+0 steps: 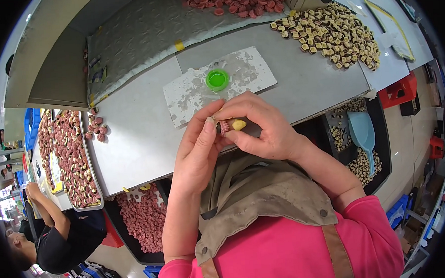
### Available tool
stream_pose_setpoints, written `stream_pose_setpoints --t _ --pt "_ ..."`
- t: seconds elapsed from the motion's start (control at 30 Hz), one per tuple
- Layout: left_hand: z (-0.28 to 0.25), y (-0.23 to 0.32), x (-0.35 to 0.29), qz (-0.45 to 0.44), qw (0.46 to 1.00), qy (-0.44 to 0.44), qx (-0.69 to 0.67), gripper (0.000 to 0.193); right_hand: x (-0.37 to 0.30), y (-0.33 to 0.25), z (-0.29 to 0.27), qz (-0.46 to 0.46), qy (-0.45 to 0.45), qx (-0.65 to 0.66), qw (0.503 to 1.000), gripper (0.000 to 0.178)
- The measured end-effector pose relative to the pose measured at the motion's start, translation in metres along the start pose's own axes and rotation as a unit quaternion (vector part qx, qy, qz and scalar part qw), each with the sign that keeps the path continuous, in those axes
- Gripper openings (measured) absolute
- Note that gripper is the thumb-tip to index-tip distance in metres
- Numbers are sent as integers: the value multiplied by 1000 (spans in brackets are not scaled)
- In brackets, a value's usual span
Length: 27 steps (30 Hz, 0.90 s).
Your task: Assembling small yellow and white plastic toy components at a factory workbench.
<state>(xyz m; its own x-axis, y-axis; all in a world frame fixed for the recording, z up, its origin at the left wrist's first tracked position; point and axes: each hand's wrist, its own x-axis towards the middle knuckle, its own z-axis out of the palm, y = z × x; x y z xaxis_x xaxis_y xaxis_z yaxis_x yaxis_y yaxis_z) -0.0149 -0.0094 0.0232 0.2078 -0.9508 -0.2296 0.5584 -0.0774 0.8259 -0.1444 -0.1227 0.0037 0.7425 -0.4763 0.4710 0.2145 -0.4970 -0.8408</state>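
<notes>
Both my hands meet over the table's near edge, in front of a speckled white board (pixel 256 66). Fingers and thumb of my left hand (pixel 195 148) close round a small pink ridged piece (pixel 224 127), with something dark at its side. My right hand (pixel 264 124) pinches the same piece from the other side. A rounded yellow tip (pixel 239 124) shows between my right fingers; whether it covers a fingertip or is a loose part, I cannot tell. On the board stands a small green dish (pixel 217 80) of green liquid.
Pink shell-like pieces (pixel 245 1) lie at the back, and a heap of cream-and-dark pieces (pixel 335 35) at back right. A tray (pixel 99 198) of assembled pieces stands left, near a co-worker (pixel 61 238). Below are a bin of pink pieces (pixel 141 221) and a blue scoop (pixel 361 131).
</notes>
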Motion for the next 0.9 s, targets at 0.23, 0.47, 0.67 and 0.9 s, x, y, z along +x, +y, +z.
stream_pose_setpoints --t 0.23,0.47,0.67,0.9 --pt "4 -5 2 15 999 29 17 50 3 3 -3 14 -23 6 1000 24" --pt "6 -4 5 19 999 20 22 44 3 1 -8 27 -18 4 999 25" --pt "-46 23 -20 167 874 229 394 20 13 2 -45 15 -19 -143 989 25" --pt "-150 82 -30 228 430 320 813 21 53 47 -134 -12 58 -448 892 20"
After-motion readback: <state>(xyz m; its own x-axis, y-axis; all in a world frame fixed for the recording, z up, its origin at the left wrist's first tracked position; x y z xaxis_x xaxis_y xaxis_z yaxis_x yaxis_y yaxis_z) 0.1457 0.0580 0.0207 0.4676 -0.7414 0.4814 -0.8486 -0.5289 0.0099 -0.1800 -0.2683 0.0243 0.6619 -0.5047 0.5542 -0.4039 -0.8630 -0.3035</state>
